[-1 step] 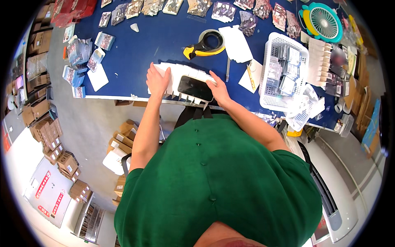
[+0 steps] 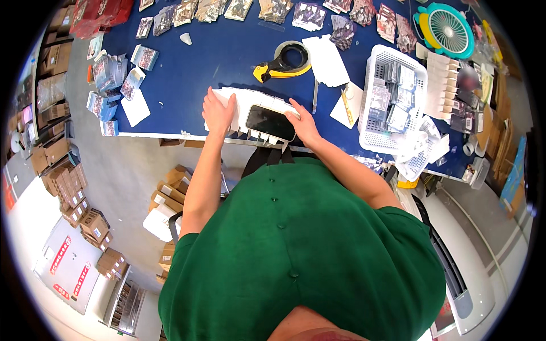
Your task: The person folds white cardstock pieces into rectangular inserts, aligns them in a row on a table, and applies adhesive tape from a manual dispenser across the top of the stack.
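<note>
A row of white folded card pieces (image 2: 243, 100), perhaps small flat boxes, lies at the table's front edge in front of me. On top of it rests a dark-screened smartphone (image 2: 270, 123) with a pale rim. My left hand (image 2: 219, 113) grips the left end of the row, thumb apart from the fingers. At the other end my right hand (image 2: 304, 124) holds the row, its thumb by the phone's right edge; part of its fingers is hidden. Beyond the row sits a black and yellow tape dispenser (image 2: 283, 69).
White sheets (image 2: 329, 62), a thin metal strip (image 2: 315, 95) and a yellow pen-like tool (image 2: 347, 105) lie to the right. Farther right are a white basket (image 2: 368, 91) of small packs and a teal fan (image 2: 446, 31). Small blue boxes (image 2: 102, 68) stand left; card piles (image 2: 273, 10) line the back.
</note>
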`<state>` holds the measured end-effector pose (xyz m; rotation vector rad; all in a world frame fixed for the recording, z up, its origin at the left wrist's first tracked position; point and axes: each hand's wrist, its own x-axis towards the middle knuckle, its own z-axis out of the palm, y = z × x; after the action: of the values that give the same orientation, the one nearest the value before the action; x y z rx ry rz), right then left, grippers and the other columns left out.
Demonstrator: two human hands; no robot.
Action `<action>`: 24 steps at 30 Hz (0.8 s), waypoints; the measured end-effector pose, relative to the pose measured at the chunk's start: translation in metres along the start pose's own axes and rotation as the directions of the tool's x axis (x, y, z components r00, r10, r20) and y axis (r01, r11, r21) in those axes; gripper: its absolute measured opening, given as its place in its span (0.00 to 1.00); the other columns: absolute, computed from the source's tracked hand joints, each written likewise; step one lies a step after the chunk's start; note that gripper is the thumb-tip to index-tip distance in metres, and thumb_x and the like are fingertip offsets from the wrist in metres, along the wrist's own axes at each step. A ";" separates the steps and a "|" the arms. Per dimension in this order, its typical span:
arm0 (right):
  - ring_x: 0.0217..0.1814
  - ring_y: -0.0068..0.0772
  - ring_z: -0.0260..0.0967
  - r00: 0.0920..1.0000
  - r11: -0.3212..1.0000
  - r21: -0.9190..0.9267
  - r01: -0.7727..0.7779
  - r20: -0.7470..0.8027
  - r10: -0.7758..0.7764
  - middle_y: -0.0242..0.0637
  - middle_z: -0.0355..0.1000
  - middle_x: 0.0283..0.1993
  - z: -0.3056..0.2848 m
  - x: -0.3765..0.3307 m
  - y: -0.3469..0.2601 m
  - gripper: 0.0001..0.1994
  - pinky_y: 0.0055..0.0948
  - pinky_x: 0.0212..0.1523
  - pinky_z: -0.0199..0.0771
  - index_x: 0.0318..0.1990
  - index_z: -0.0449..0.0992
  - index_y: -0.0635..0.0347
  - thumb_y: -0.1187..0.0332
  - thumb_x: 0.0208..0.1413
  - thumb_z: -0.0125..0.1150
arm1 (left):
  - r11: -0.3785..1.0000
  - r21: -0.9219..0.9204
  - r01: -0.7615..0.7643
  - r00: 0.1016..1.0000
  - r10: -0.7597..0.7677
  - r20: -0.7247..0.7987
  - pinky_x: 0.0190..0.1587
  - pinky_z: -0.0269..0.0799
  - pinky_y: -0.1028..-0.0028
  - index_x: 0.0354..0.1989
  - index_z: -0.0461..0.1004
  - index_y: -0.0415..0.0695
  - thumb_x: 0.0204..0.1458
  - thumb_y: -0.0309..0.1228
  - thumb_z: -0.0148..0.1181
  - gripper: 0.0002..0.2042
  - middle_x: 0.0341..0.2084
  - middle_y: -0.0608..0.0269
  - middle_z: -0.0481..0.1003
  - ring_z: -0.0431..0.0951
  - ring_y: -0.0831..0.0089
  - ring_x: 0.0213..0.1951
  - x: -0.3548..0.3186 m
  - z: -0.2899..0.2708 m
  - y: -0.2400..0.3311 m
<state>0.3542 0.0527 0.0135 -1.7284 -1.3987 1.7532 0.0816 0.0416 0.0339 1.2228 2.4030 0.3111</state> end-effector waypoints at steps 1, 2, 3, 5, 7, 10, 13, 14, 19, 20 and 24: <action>0.75 0.57 0.48 0.999 0.996 -0.083 0.031 0.037 -0.028 0.64 0.54 0.70 -0.007 -0.002 -0.008 0.26 0.40 0.70 0.52 0.68 0.64 0.48 0.60 0.63 0.57 | 1.000 0.010 -0.003 1.000 0.004 -0.009 0.55 0.63 0.50 0.68 0.54 0.37 0.52 0.57 0.59 0.43 0.56 0.46 0.67 0.67 0.49 0.57 -0.001 0.000 -0.001; 0.75 0.58 0.48 0.996 0.984 -0.164 0.064 0.074 -0.053 0.64 0.53 0.70 -0.014 -0.003 -0.016 0.26 0.41 0.71 0.51 0.68 0.64 0.48 0.59 0.64 0.56 | 1.000 0.011 -0.006 1.000 0.006 -0.013 0.56 0.63 0.50 0.68 0.54 0.36 0.52 0.56 0.59 0.43 0.56 0.46 0.67 0.67 0.49 0.57 -0.001 0.001 -0.001; 0.75 0.60 0.47 0.991 0.972 -0.220 0.086 0.123 -0.060 0.63 0.54 0.70 -0.019 -0.003 -0.023 0.26 0.43 0.72 0.50 0.68 0.64 0.49 0.56 0.63 0.56 | 1.000 0.012 -0.008 1.000 0.008 -0.018 0.56 0.63 0.50 0.68 0.54 0.36 0.52 0.56 0.59 0.43 0.56 0.45 0.67 0.67 0.49 0.57 -0.001 0.002 -0.001; 0.75 0.59 0.47 0.957 0.830 -0.480 0.284 0.194 -0.216 0.60 0.54 0.71 -0.029 0.000 -0.036 0.27 0.44 0.72 0.50 0.67 0.65 0.51 0.55 0.62 0.57 | 1.000 0.012 -0.003 1.000 0.004 -0.011 0.57 0.62 0.51 0.68 0.53 0.36 0.52 0.56 0.59 0.43 0.56 0.44 0.66 0.67 0.48 0.57 -0.001 0.000 0.001; 0.77 0.55 0.44 0.892 0.771 -0.461 0.440 0.323 -0.316 0.54 0.53 0.73 -0.036 0.013 -0.037 0.32 0.44 0.74 0.47 0.68 0.62 0.57 0.52 0.61 0.57 | 1.000 0.006 0.011 1.000 -0.011 0.002 0.57 0.62 0.51 0.68 0.53 0.36 0.52 0.55 0.59 0.43 0.56 0.44 0.66 0.67 0.48 0.57 -0.001 -0.003 0.005; 0.78 0.51 0.43 0.783 0.769 -0.287 0.571 0.471 -0.406 0.54 0.52 0.73 -0.039 0.031 -0.042 0.36 0.43 0.75 0.44 0.70 0.56 0.61 0.51 0.61 0.57 | 1.000 -0.007 0.015 0.999 -0.014 0.033 0.57 0.62 0.51 0.68 0.53 0.35 0.52 0.53 0.60 0.43 0.56 0.44 0.66 0.67 0.47 0.57 -0.002 -0.009 0.006; 0.79 0.47 0.41 0.725 0.852 -0.164 0.496 0.618 -0.303 0.50 0.44 0.77 -0.030 0.059 -0.056 0.39 0.39 0.75 0.43 0.73 0.48 0.59 0.49 0.63 0.55 | 0.998 -0.069 0.012 0.997 -0.006 0.081 0.61 0.63 0.56 0.68 0.54 0.35 0.51 0.51 0.62 0.43 0.59 0.41 0.66 0.67 0.46 0.60 0.005 -0.017 0.007; 0.79 0.46 0.40 0.710 0.880 -0.123 0.458 0.647 -0.279 0.49 0.42 0.77 -0.026 0.066 -0.059 0.39 0.38 0.75 0.43 0.74 0.47 0.58 0.50 0.63 0.54 | 0.996 -0.089 0.008 0.995 0.002 0.103 0.61 0.63 0.57 0.68 0.55 0.35 0.50 0.51 0.63 0.43 0.59 0.40 0.66 0.67 0.45 0.60 0.008 -0.021 0.007; 0.80 0.44 0.39 0.607 0.890 -0.100 0.444 0.765 -0.217 0.39 0.40 0.79 -0.004 0.093 -0.072 0.39 0.38 0.75 0.45 0.75 0.44 0.52 0.46 0.63 0.52 | 0.751 -0.599 0.278 0.935 -0.069 0.348 0.57 0.66 0.77 0.67 0.63 0.40 0.62 0.33 0.57 0.26 0.55 0.57 0.74 0.71 0.77 0.53 0.020 -0.030 -0.032; 0.80 0.43 0.39 0.596 0.889 -0.085 0.450 0.770 -0.228 0.41 0.40 0.79 0.001 0.096 -0.075 0.40 0.38 0.75 0.45 0.75 0.45 0.54 0.45 0.63 0.51 | 0.723 -0.634 0.274 0.937 -0.050 0.347 0.57 0.66 0.77 0.67 0.63 0.40 0.63 0.33 0.57 0.25 0.55 0.57 0.74 0.71 0.77 0.53 0.020 -0.028 -0.035; 0.80 0.43 0.39 0.547 0.902 -0.014 0.432 0.799 -0.250 0.45 0.41 0.78 0.017 0.115 -0.086 0.40 0.36 0.74 0.45 0.74 0.46 0.57 0.43 0.63 0.49 | 0.673 -0.697 0.247 0.936 0.021 0.353 0.61 0.62 0.75 0.69 0.59 0.39 0.65 0.32 0.52 0.25 0.61 0.55 0.69 0.68 0.73 0.58 0.022 -0.020 -0.039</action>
<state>0.2789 0.1756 0.0097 -0.5797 -2.1498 2.2747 0.0332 0.0362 0.0312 0.6610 1.7393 0.8607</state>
